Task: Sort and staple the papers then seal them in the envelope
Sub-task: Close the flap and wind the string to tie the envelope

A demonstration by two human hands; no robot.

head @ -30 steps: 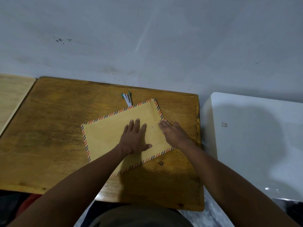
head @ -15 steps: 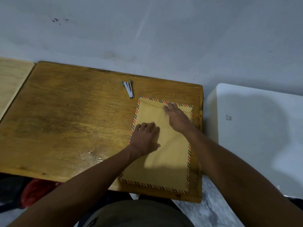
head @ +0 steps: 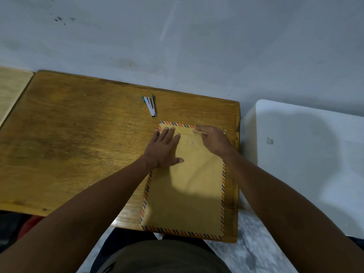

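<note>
Under the right hand [head: 213,139], the envelope [head: 187,186] closure is half hidden.

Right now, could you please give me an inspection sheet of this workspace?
Surface: wooden desk, worn finish.
Job's things: brown envelope with striped border lies flat at the desk's right end, flap end away from the person; stapler lies apart, beyond it. Papers not visible.
Clutter: nothing seen.
Hands: left hand presses flat on the envelope; right hand pinches at the upper clasp; lower clasp untouched.
Cables: nothing seen.
Surroundings: grey wall, white surface to the right, lighter desk to the left.
</note>
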